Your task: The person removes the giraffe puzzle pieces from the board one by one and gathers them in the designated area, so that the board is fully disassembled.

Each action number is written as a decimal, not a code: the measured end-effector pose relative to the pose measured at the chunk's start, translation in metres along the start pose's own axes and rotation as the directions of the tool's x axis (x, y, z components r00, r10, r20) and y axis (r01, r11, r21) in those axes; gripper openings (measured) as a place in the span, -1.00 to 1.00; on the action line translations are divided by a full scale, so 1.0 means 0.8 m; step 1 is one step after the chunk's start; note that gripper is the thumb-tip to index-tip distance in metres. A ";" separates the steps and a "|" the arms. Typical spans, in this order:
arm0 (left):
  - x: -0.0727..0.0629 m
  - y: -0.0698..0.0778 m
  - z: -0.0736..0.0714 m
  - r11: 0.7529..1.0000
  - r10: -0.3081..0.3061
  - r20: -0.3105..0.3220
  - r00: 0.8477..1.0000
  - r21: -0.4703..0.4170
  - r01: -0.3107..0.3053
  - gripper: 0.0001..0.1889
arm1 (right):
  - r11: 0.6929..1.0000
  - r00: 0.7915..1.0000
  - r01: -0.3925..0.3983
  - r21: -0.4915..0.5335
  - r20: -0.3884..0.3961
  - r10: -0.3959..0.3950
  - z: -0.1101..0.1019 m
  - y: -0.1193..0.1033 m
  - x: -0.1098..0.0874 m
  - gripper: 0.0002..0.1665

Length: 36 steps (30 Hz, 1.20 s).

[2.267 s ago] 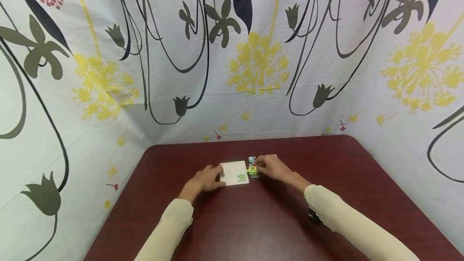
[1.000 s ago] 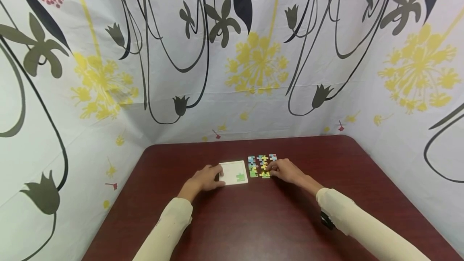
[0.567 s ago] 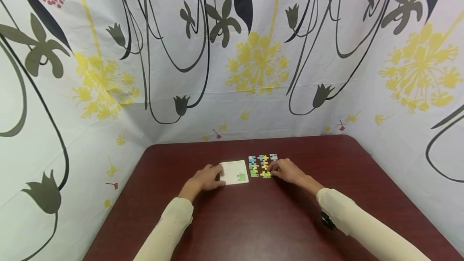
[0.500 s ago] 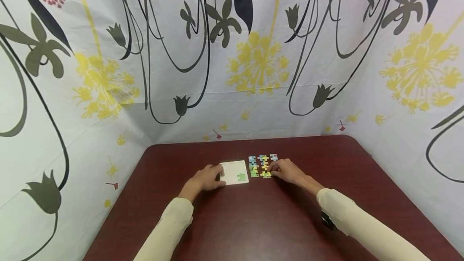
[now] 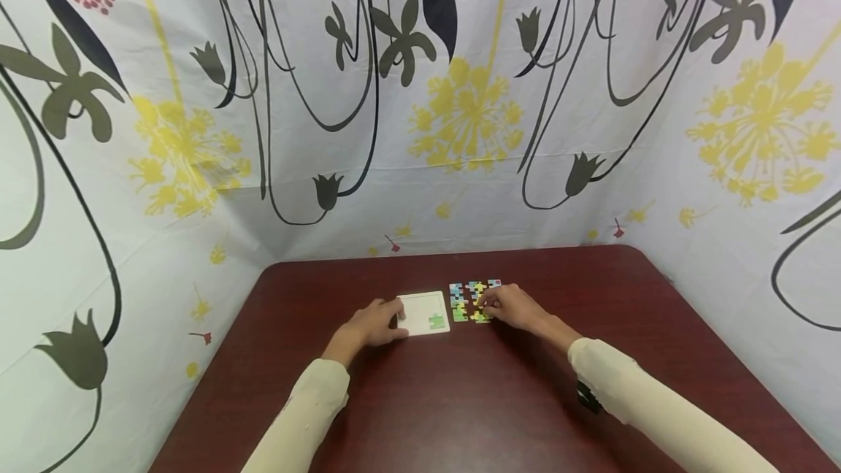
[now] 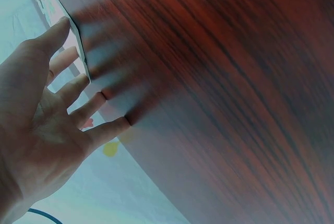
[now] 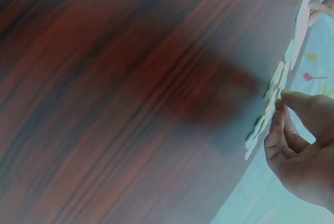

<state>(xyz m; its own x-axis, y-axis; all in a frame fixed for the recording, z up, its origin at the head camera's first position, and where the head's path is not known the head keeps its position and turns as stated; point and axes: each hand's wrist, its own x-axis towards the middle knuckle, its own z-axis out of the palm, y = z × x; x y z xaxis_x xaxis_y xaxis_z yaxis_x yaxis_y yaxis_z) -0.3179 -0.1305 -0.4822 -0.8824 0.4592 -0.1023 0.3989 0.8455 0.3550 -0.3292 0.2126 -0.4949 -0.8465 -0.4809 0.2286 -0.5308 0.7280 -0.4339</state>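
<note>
In the head view my left hand (image 5: 373, 322) rests at the left edge of a white puzzle tray (image 5: 415, 312). Its thumb and forefinger touch the tray in the left wrist view, while the other fingers reach down, spread and nearly straight. One green puzzle piece (image 5: 436, 321) lies in the tray's lower right corner. Over the loose pieces to the right is my right hand (image 5: 515, 306), its thumb and fingertips drawn together at the middle column of puzzle pieces (image 5: 477, 287). Whether a piece is between those fingertips is hidden.
Another column of puzzle pieces (image 5: 456, 290) lies along the tray's right side. A blue piece with a red spot (image 5: 495, 282) lies at the far right of the group. The dark red table (image 5: 420, 400) ends at a patterned cloth wall (image 5: 388, 232).
Earlier my right hand covered the pieces beside the tray, then moved right and uncovered them. Since half a second ago it has shifted slightly left, onto the middle column. The left hand stays put.
</note>
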 end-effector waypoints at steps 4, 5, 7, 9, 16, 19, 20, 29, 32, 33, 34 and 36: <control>0.000 0.000 0.000 1.000 0.003 0.002 1.000 -0.001 -0.003 -0.71 | 0.999 0.999 0.034 0.033 0.010 -0.034 0.005 -0.012 0.010 -0.85; 0.000 -0.001 0.000 1.000 0.006 0.002 1.000 0.001 -0.006 -0.71 | 0.998 0.999 0.044 0.039 0.014 -0.044 0.007 -0.015 0.012 -0.85; 0.001 -0.001 0.000 1.000 0.010 0.002 1.000 0.004 -0.010 -0.71 | 0.997 0.998 0.064 0.052 0.016 -0.065 0.012 -0.021 0.018 -0.85; 0.001 -0.001 0.000 1.000 0.012 0.003 1.000 0.006 -0.012 -0.71 | 0.996 0.997 0.076 0.053 0.017 -0.077 0.017 -0.027 0.023 -0.86; 0.001 -0.003 -0.002 1.000 0.020 0.005 1.000 0.001 -0.020 -0.71 | 0.992 0.996 0.086 0.090 0.032 -0.089 0.033 -0.045 0.041 -0.86; 0.002 -0.005 -0.001 1.000 0.021 0.003 1.000 0.008 -0.021 -0.71 | 0.992 0.995 0.088 0.095 0.042 -0.092 0.039 -0.051 0.048 -0.85; 0.003 -0.006 0.000 1.000 0.019 0.004 1.000 0.012 -0.019 -0.71 | 0.991 0.994 0.090 0.095 0.045 -0.095 0.042 -0.053 0.050 -0.85; 0.004 -0.003 -0.002 1.000 0.019 0.014 1.000 0.024 -0.020 -0.72 | 0.987 0.987 0.144 0.077 0.058 -0.148 0.053 -0.066 0.059 -0.82; 0.004 -0.002 -0.003 1.000 0.014 0.014 1.000 0.019 -0.014 -0.72 | 0.988 0.987 0.133 0.078 0.076 -0.139 0.057 -0.068 0.061 -0.79; 0.004 -0.002 -0.003 1.000 0.012 0.013 1.000 0.018 -0.012 -0.71 | 0.989 0.987 0.128 0.074 0.083 -0.134 0.058 -0.069 0.062 -0.78; 0.003 -0.002 -0.003 1.000 0.010 0.012 1.000 0.018 -0.010 -0.71 | 0.991 0.988 0.114 0.068 0.095 -0.120 0.060 -0.069 0.062 -0.77; 0.003 -0.003 -0.002 1.000 0.006 0.011 1.000 0.017 -0.006 -0.71 | 0.993 0.988 0.101 0.063 0.114 -0.108 0.062 -0.070 0.062 -0.77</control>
<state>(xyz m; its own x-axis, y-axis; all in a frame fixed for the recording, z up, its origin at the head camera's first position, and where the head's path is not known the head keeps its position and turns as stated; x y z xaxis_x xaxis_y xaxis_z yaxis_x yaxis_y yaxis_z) -0.3214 -0.1315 -0.4817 -0.8773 0.4671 -0.1102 0.4084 0.8472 0.3399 -0.3397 0.1238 -0.5023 -0.7740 -0.6090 0.1735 -0.6099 0.6433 -0.4628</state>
